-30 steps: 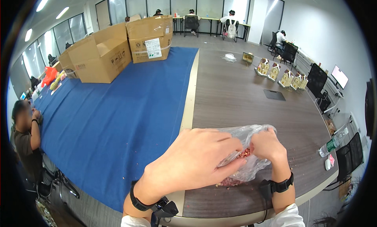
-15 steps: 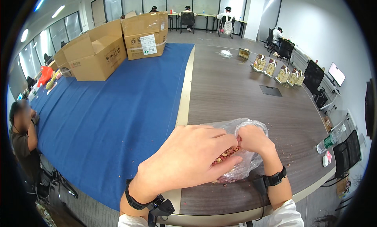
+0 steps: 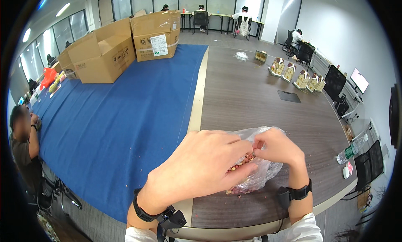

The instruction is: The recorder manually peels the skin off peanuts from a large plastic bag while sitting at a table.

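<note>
Pinching clear nut bag (image 3: 261,175) w/ both hands (image 3: 201,169) (image 3: 276,148) on wood table (image 3: 251,95), blue cloth (image 3: 125,116) alongside.

An office meeting room: long table (image 3: 259,95), glass partitions, desk chairs (monitor (image 3: 359,79) too).

We see a bright, evenly lit room: daylight comes through the windows (image 3: 63,33) along the left and far walls, and ceiling strip lights (image 3: 63,9) add glare at the upper left. Shadows are soft; a faint one lies under our hands (image 3: 234,158) on the surface (image 3: 259,95). The clear plastic bag (image 3: 261,175) catches small white highlights. The fisheye lens bends straight edges toward the rim, and a black vignette rings the picture. The centre is sharp, while the far chairs and the rim look softer.
</note>
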Demonstrator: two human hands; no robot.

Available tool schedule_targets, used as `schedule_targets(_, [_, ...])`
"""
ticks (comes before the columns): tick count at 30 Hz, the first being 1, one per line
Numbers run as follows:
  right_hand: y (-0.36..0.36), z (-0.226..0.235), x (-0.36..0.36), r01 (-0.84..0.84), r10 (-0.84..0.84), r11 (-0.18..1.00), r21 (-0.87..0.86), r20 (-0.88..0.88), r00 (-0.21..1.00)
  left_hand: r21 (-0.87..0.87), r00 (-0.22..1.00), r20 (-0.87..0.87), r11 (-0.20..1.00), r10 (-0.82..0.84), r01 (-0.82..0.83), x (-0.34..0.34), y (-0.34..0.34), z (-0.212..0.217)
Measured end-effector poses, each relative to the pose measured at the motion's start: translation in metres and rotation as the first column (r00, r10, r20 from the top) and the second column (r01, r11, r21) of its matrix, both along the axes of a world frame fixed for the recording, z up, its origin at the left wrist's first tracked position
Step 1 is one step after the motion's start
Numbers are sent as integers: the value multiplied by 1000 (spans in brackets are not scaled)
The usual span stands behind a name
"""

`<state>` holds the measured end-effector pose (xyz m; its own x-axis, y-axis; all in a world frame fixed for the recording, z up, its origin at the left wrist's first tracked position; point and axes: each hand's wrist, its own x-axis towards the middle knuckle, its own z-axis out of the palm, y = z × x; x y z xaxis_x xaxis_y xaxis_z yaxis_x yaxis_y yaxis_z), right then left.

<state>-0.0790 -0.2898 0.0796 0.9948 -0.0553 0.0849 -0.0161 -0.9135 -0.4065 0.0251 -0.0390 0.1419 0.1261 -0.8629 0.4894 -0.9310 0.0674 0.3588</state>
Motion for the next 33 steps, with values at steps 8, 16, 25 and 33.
schedule_targets(8, [36, 52, -34, -332, 144, 868, 370, 452, 880, -190, 997, 16, 978, -79, 81, -6, -6, -5])
schedule_targets(16, [56, 59, -43, -471, 164, 820, 326, 654, 739, -299, 978, 3, 933, -207, 199, -7, -11, -6])
schedule_targets(25, [60, 55, -42, -474, 184, 845, 247, 699, 691, -278, 980, -14, 942, -198, 187, -11, -11, -3])
schedule_targets(33, [69, 57, -49, -430, 127, 862, 267, 709, 693, -314, 979, -41, 933, -200, 178, -15, -9, -2])
